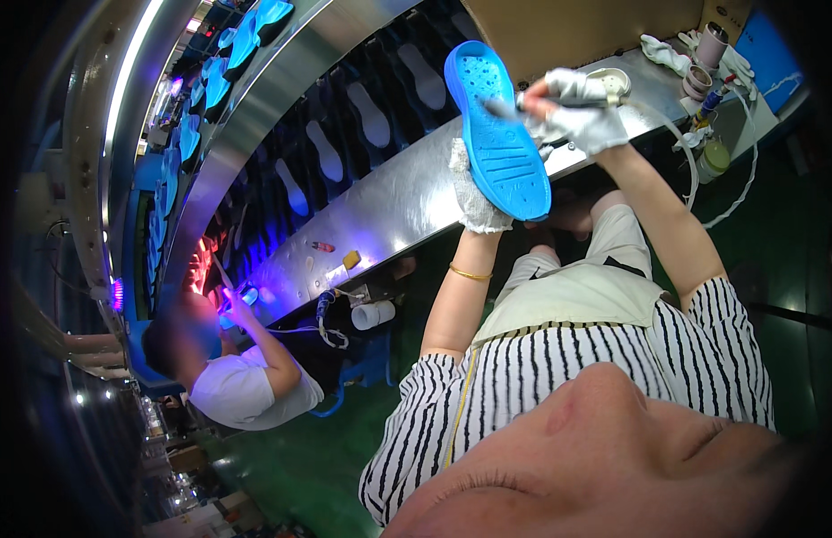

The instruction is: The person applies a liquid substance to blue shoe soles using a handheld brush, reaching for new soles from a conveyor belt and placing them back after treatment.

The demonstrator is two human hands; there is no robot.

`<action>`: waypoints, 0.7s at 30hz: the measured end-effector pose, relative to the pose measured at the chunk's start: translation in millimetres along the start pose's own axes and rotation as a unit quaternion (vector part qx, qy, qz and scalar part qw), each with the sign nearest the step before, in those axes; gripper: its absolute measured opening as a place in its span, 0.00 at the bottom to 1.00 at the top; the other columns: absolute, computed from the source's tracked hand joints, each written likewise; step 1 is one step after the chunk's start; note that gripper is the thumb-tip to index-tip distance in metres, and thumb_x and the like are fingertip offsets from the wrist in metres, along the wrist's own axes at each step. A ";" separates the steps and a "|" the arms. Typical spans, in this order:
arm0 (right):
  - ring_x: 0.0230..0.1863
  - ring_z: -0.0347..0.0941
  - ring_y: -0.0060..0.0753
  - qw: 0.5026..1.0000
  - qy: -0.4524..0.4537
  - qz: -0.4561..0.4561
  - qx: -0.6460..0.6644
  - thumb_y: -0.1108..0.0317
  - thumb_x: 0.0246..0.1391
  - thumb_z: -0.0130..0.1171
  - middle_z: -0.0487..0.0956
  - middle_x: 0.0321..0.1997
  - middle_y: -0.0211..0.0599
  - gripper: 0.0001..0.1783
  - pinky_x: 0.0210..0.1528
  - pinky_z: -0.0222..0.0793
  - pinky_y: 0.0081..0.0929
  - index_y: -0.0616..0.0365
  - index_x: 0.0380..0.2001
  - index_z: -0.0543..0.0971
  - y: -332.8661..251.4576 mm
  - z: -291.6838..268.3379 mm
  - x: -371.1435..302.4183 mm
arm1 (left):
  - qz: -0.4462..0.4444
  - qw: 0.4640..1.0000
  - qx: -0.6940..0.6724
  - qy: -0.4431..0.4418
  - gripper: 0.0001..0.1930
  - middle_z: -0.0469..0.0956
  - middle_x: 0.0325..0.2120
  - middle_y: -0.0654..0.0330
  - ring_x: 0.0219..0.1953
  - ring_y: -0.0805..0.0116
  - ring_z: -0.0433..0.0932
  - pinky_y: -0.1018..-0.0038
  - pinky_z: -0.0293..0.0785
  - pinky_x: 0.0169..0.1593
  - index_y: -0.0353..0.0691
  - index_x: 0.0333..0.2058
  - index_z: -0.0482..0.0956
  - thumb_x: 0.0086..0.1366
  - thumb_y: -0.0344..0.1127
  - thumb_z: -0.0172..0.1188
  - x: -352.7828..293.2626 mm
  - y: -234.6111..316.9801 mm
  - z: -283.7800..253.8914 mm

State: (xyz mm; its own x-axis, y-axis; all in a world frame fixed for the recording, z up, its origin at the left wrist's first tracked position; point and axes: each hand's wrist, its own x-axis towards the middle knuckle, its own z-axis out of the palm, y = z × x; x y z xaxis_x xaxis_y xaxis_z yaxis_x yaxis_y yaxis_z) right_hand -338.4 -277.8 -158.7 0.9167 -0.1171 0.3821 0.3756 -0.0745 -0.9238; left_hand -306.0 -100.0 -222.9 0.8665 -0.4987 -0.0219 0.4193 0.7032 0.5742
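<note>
I see long metal ledge (371,211) running leftward past sole, leaving side room. Blue sole (498,143) held tilted over ledge's near edge. Left hand (478,199) underneath; fingers hidden, can't tell grip. Right hand (588,121) above, fingertips pinching slim tool (500,108), tip blurred.

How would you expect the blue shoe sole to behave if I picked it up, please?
The blue shoe sole is probably light, since the gloved left hand alone seems to support it. It looks fairly stiff, extending well past that hand without visible sagging. Its shiny surface may be slightly slippery.
</note>
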 end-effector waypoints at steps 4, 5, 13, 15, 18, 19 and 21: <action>0.35 0.76 0.21 0.986 0.075 -0.099 -0.111 0.75 0.51 0.65 0.80 0.32 0.31 0.08 0.40 0.72 0.17 0.63 0.35 0.80 18.8 -12.5 39.2 | -0.071 0.994 -0.057 -0.058 0.34 0.74 0.50 0.49 0.47 0.53 0.77 0.58 0.76 0.51 0.38 0.59 0.64 0.67 0.61 0.43 -10.1 2.6 15.1; 0.35 0.76 0.21 0.985 0.060 -0.126 -0.096 0.76 0.50 0.65 0.80 0.33 0.32 0.08 0.41 0.72 0.18 0.63 0.35 0.80 21.6 -10.9 36.8 | -0.073 0.992 -0.068 -0.082 0.34 0.74 0.50 0.50 0.47 0.54 0.77 0.58 0.76 0.51 0.38 0.58 0.64 0.66 0.61 0.44 -9.5 2.7 17.1; 0.38 0.78 0.29 0.991 -0.109 -0.078 -0.024 0.77 0.43 0.70 0.81 0.35 0.37 0.10 0.45 0.75 0.25 0.60 0.32 0.80 8.9 -15.9 -3.6 | -0.042 0.998 0.039 0.008 0.37 0.75 0.49 0.50 0.46 0.53 0.78 0.57 0.75 0.52 0.39 0.59 0.65 0.65 0.65 0.43 6.7 25.3 4.9; 0.39 0.78 0.29 0.988 -0.046 -0.149 -0.011 0.78 0.45 0.68 0.81 0.36 0.37 0.10 0.46 0.74 0.25 0.61 0.32 0.80 2.9 -20.6 10.9 | -0.070 0.995 0.067 -0.010 0.37 0.75 0.49 0.49 0.46 0.53 0.78 0.57 0.75 0.52 0.39 0.59 0.65 0.65 0.65 0.43 7.7 28.4 10.4; 0.39 0.77 0.38 0.944 -0.090 -0.288 -0.129 0.80 0.45 0.64 0.80 0.38 0.42 0.09 0.44 0.72 0.28 0.64 0.33 0.78 -10.8 -26.2 24.2 | -0.046 0.993 0.100 -0.031 0.37 0.75 0.50 0.49 0.47 0.53 0.77 0.57 0.75 0.52 0.38 0.60 0.64 0.65 0.65 0.43 8.1 35.9 21.7; 0.38 0.77 0.41 0.914 -0.113 -0.350 -0.172 0.80 0.44 0.63 0.79 0.37 0.44 0.09 0.43 0.72 0.29 0.64 0.33 0.77 -17.3 -27.7 24.4 | -0.043 0.995 0.086 -0.032 0.37 0.74 0.50 0.49 0.47 0.53 0.77 0.57 0.75 0.52 0.38 0.60 0.64 0.65 0.65 0.43 9.5 40.8 25.6; 0.35 0.77 0.41 0.917 -0.121 -0.321 -0.205 0.82 0.39 0.65 0.79 0.32 0.41 0.11 0.40 0.73 0.28 0.61 0.30 0.78 -29.9 -33.1 15.1 | -0.001 0.991 0.132 -0.037 0.39 0.73 0.51 0.47 0.48 0.52 0.77 0.58 0.75 0.52 0.36 0.61 0.62 0.65 0.66 0.43 20.7 53.4 34.8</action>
State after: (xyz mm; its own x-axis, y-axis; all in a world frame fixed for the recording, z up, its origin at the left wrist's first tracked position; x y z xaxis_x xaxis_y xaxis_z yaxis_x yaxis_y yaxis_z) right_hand -340.4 -310.1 -124.5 0.5459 0.3008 0.7820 0.8115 -0.4221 -0.4041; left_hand -275.0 -90.5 -164.2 0.8395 -0.5425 0.0301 0.3278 0.5498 0.7683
